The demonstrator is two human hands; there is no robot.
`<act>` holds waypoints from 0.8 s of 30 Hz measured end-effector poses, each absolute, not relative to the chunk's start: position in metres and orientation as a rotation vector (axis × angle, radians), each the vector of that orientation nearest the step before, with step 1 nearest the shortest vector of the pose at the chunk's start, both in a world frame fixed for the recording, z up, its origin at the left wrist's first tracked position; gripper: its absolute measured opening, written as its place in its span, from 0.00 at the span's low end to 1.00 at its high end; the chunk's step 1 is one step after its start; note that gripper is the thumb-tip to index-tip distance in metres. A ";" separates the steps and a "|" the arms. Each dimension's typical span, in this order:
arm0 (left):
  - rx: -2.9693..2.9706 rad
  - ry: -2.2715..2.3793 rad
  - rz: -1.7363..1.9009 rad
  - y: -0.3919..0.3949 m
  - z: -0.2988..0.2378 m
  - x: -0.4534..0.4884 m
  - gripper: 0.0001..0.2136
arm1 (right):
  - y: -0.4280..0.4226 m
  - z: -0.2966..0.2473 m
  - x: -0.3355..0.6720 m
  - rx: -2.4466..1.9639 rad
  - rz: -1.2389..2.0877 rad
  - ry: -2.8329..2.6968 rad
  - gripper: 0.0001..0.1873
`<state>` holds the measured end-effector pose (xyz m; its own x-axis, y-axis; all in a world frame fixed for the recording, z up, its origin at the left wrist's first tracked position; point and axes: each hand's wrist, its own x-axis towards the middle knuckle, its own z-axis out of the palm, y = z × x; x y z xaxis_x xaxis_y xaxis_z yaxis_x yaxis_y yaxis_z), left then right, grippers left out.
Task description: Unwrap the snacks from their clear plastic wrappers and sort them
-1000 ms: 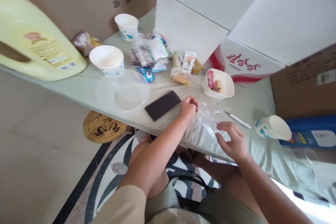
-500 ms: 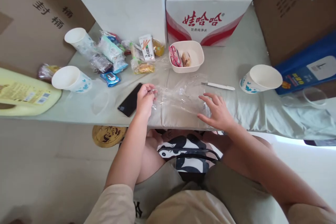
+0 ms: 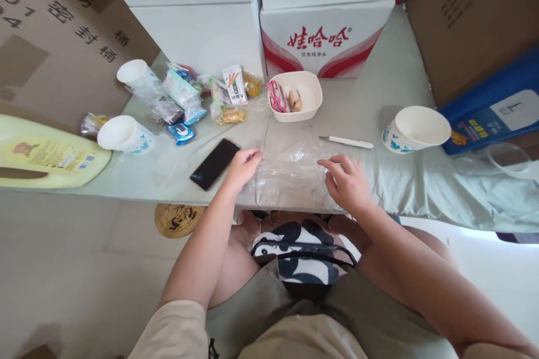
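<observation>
A clear plastic bag (image 3: 290,165) lies spread on the cloth-covered table between my hands. At its left edge my left hand (image 3: 244,168) is closed, with the fingertips pinching the film. My right hand (image 3: 347,182) rests by the bag's right side, fingers apart and slightly bent, the forefinger reaching onto the plastic. Just left of my left hand is a black phone (image 3: 215,164), lying flat. Beyond my right hand lies a white pen-like tool (image 3: 349,142) with a thin dark tip. A cream bowl (image 3: 311,115) behind the bag holds a pink packet (image 3: 277,96) and a wrapped brown snack (image 3: 295,102).
Wrapped snacks (image 3: 181,92) are heaped at the back left beside paper cups (image 3: 126,137). Another paper cup (image 3: 415,132) stands right, near a blue container (image 3: 492,106) and clear plastic cup (image 3: 501,160). White boxes (image 3: 324,39) line the back; a yellow jug (image 3: 54,151) is far left.
The plastic bag has gone from crumpled and raised to lying flatter. My left hand has shifted slightly right and nearer me; the right hand's fingers have drawn in. The view has tilted a little.
</observation>
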<state>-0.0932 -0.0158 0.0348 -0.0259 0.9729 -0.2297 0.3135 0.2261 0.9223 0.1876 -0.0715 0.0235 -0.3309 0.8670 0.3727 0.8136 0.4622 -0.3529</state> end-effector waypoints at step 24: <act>2.287 1.299 0.261 -0.085 0.066 -0.105 0.29 | -0.089 0.010 0.186 -1.072 0.586 -2.394 0.10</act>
